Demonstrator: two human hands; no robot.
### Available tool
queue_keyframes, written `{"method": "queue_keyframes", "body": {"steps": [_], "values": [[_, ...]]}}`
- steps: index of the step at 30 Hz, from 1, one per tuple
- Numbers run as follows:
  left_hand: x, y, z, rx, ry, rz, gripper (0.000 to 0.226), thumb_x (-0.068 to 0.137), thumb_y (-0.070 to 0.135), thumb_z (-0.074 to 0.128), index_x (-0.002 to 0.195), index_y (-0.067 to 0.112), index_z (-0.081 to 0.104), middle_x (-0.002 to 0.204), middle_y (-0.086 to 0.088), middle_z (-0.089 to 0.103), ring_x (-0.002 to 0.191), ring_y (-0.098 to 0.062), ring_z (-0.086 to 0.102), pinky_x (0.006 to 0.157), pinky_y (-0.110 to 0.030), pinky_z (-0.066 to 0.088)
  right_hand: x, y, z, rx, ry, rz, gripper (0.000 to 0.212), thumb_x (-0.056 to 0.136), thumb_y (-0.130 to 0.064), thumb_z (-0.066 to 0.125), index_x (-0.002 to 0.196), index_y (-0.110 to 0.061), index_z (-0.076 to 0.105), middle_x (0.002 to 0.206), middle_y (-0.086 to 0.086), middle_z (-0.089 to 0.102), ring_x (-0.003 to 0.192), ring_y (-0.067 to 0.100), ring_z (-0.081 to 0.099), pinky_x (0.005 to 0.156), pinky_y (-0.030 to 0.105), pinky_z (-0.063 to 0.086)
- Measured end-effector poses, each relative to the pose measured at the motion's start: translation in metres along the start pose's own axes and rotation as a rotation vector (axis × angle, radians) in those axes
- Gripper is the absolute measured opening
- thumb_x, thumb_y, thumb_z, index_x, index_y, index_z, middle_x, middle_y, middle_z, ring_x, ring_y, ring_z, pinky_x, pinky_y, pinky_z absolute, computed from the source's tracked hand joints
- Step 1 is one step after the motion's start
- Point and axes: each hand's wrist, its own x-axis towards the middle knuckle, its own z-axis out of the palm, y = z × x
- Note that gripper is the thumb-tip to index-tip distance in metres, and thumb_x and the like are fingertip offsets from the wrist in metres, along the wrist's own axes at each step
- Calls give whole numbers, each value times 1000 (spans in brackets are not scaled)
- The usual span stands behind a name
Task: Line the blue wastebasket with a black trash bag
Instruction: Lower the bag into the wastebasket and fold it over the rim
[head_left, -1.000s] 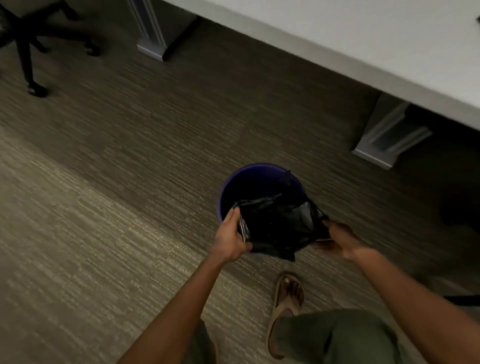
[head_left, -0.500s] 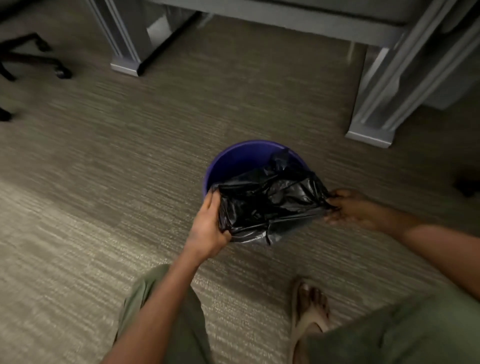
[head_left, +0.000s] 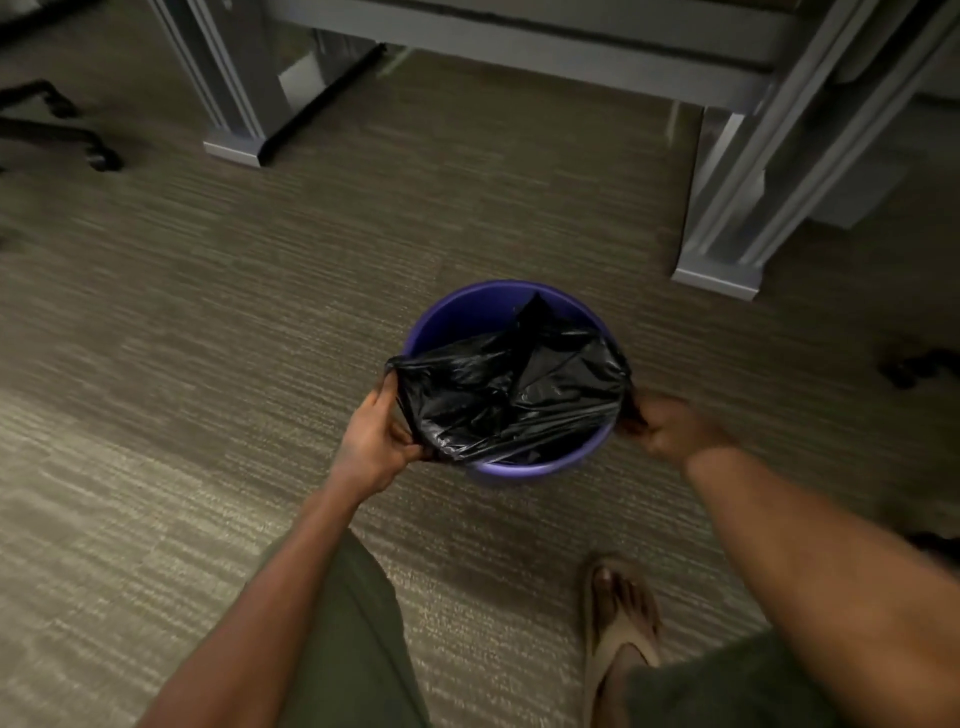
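Blue wastebasket upright on carpet; black trash bag, no legible print, stretched across its mouth, left hand and right hand fingers closed on opposite edges.

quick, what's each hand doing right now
Left hand: closed on the left edge of the black trash bag, beside the blue wastebasket.
Right hand: closed on the bag's right edge, though blurred.
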Motion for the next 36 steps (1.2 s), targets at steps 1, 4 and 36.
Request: {"method": "queue_keyframes", "body": {"steps": [1,4,36], "values": [[-1,-4,1,11,-13,21,133,62,24,102,168,26,20,137,-5,52,74,-13,67,72,-21,59,1,8,3,112,29,15,40,110,-5,41,80,-6,67,52,8,71,39,15,68,41,26,57],[-10,-12,1,-98,-54,23,131,60,13,102,156,59,26,118,-2,61,61,-12,70,60,-21,59,1,19,3,394,89,55,30,112,-12,42,89,-4,60,53,13,70,40,20,69,39,30,55],[0,3,-24,-676,-94,-208,90,53,49,102,136,38,66,125,6,78,111,-8,76,85,-22,61,6,31,-1,36,345,-285,17,101,-29,65,90,-17,60,79,4,57,64,14,48,52,24,39]]}}
